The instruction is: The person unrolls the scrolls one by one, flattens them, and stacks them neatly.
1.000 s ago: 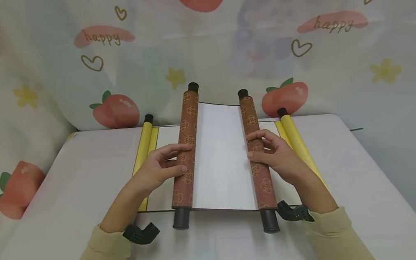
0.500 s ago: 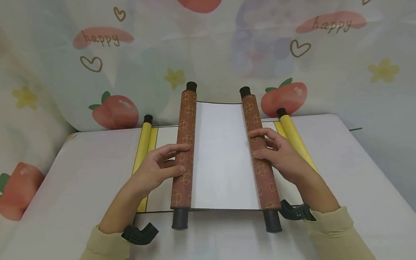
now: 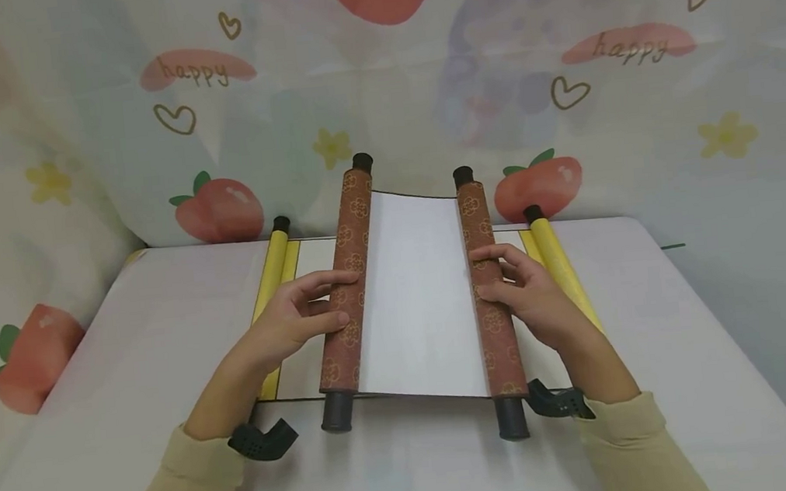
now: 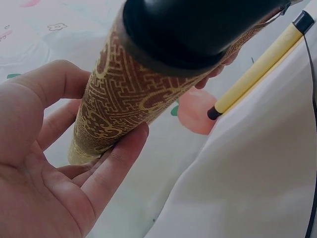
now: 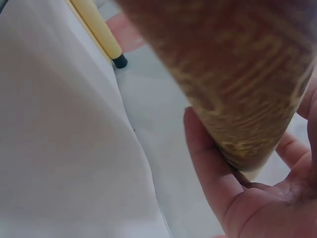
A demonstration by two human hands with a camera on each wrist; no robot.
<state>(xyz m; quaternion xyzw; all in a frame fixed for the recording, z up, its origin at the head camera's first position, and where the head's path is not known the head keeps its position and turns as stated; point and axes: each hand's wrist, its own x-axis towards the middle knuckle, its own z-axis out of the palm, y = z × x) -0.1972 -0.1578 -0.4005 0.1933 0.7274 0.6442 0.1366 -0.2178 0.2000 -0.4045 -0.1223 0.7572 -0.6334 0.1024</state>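
In the head view a scroll with brown-red flowered cloth and black knobs is held raised and partly unrolled. My left hand (image 3: 290,321) grips its left roll (image 3: 356,210), fingers on top and thumb nearer me. The right roll (image 3: 476,215) is held the same way by my right hand (image 3: 534,295). Between the rolls stretches blank white paper (image 3: 417,298). Gold patterning on the left roll (image 4: 116,94) shows close up in the left wrist view, with fingers curled round it. In the right wrist view fingers and thumb wrap the blurred right roll (image 5: 237,99).
Beneath lies a second scroll, its yellow left roll (image 3: 274,271) and yellow right roll (image 3: 565,265) spread wide apart on the white-covered table (image 3: 666,315). A patterned curtain (image 3: 395,113) with peaches hangs behind. Dark wrist mounts (image 3: 266,441) sit by both cuffs.
The two brown-red rolls have moved slightly farther apart, the right one a little to the right, the left one a little to the left. Both hands keep their hold.
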